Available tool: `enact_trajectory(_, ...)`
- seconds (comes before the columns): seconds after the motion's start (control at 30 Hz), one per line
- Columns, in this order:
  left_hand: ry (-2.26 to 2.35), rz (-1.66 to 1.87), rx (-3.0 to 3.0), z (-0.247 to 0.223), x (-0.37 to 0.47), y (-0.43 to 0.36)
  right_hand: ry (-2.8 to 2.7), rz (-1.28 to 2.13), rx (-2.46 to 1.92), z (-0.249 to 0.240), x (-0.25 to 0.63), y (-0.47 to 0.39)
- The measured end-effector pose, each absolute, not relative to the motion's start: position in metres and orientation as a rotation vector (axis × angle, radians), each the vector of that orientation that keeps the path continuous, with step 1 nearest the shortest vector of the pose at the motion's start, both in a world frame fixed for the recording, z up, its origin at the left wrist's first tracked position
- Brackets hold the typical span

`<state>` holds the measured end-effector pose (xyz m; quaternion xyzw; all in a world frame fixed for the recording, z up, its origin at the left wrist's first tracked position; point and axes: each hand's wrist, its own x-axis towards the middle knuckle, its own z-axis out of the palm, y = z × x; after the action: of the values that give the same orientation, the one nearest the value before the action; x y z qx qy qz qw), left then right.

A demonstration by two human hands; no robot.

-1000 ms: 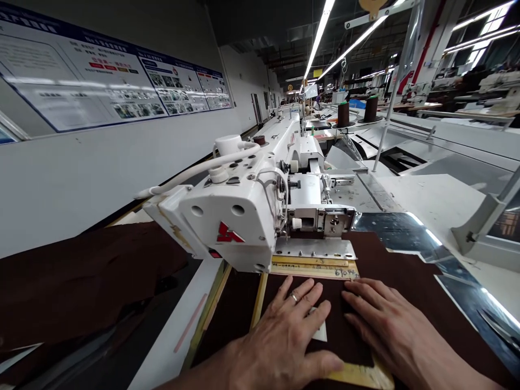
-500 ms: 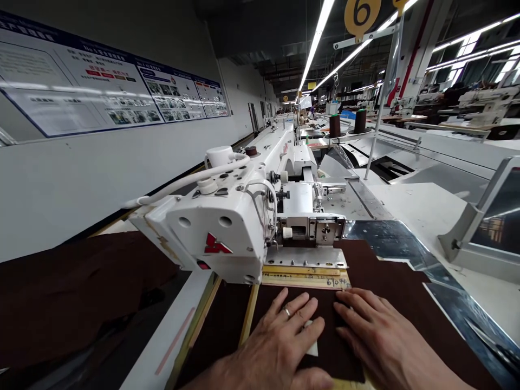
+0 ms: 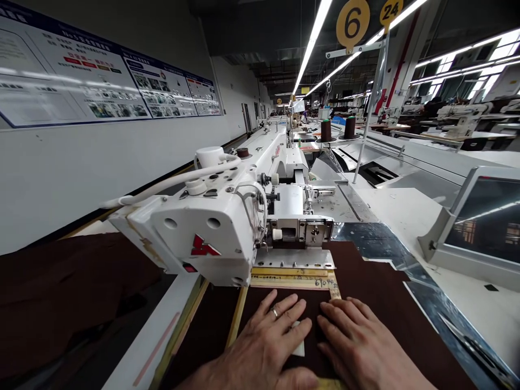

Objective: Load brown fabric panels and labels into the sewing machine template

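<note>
My left hand (image 3: 270,341) lies spread on dark brown fabric (image 3: 349,260), a ring on one finger and a small white piece (image 3: 299,346) partly under its fingers. Beside it on the right, my right hand (image 3: 357,336) rests flat on the same fabric, fingers stretched forward. Just ahead of both hands is a yellowish frame (image 3: 290,281) with handwriting on it, below the metal clamp plate (image 3: 294,258) of a white sewing machine (image 3: 207,233). The wrists are cut off by the lower edge.
Scissors (image 3: 471,344) lie on the shiny metal plate at the right. A screen (image 3: 485,211) stands behind them. More brown fabric (image 3: 73,287) is piled at the left. Two dark thread cones (image 3: 326,130) stand farther back, near a thin upright pole (image 3: 368,119).
The view has turned slightly to the right, so everything appears shifted left. Both hands stay flat on the fabric, and more of the scissors and screen shows.
</note>
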<state>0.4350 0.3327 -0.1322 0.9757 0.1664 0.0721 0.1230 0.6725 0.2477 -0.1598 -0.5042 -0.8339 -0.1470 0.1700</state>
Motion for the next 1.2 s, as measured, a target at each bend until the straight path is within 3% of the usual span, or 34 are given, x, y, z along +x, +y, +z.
enact_trajectory(0.27, 0.533, 0.143, 2.795, -0.116, 0.437, 0.328, -2.356, -0.337, -1.498, -0.158, 0.677, 0.247)
enact_trajectory(0.53, 0.624, 0.205, 2.691, -0.124, 0.441, 0.326, -2.474, 0.132, -1.615, -0.144, 0.69, 0.238)
enact_trajectory(0.83, 0.686, 0.229, 2.742, -0.127, 0.451, 0.321, -2.423, 0.144, -1.615, -0.143, 0.694, 0.243)
enact_trajectory(1.2, 0.629, 0.217, 2.823, -0.117, 0.473, 0.324, -2.435, 0.546, -1.627, -0.131, 0.71, 0.242)
